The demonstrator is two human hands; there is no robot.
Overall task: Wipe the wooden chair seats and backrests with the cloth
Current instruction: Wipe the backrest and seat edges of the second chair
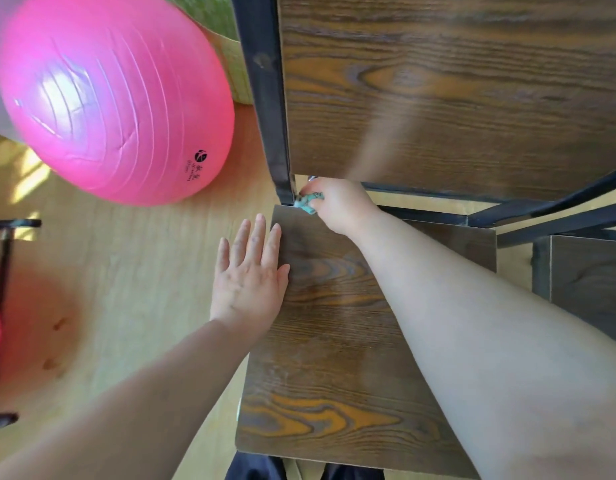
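A crumpled teal cloth [310, 202], mostly hidden, is gripped by the right hand [337, 206] over the grained wooden seat [334, 358]; the left hand [249, 275] is spread flat.

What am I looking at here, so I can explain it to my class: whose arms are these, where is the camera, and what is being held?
There is no machine here: each grip is simply a person's bare hand. The one picture comes from a camera worn on the person's head, looking down at their arms. The right hand pinches a small teal cloth at the back corner of a dark wooden chair seat, where the black metal frame meets the backrest. The left hand lies flat, fingers straight, over the seat's left edge. A pink exercise ball sits on the pale floor beside the chair.
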